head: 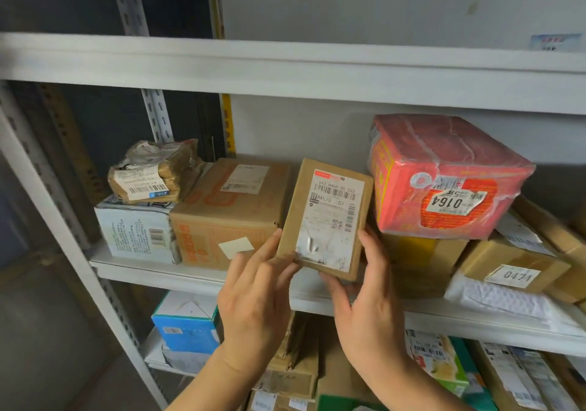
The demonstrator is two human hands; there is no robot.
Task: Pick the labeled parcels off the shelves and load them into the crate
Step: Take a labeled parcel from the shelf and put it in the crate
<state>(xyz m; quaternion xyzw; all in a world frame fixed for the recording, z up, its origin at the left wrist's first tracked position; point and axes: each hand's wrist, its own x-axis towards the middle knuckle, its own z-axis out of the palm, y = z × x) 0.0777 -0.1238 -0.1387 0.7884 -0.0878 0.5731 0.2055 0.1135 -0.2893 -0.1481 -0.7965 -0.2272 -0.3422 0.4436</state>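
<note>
Left hand (253,299) fingers (269,248) loosely spread, tips on the lower-left edge of a flat brown parcel (326,217); thumb side not clearly visible. Right hand (371,309) fingers (369,245) lie along the parcel's right edge, thumb under its bottom edge, so it is pinched between thumb and fingers. Parcel held between both hands, tilted, label facing the camera, in front of the middle shelf (196,279) edge; can't tell if it rests on the shelf.

Around it, on the same shelf:
- left: brown carton with orange print (228,217), blank sticker on its front, touching or just beside the parcel
- further left: white printed box (136,229), crumpled taped bundle (152,174) on top of it
- right: red film-wrapped box (444,176) marked 0164, stacked on a yellow-brown carton (418,258)
- far right: small carton (513,264) marked 0471 on a white bubble mailer (501,299)

Upper shelf (285,68) edge runs across the top. Lower shelf: blue-and-white box (187,325), more brown cartons (295,366), green-edged packs (444,363). Crate not in frame.
</note>
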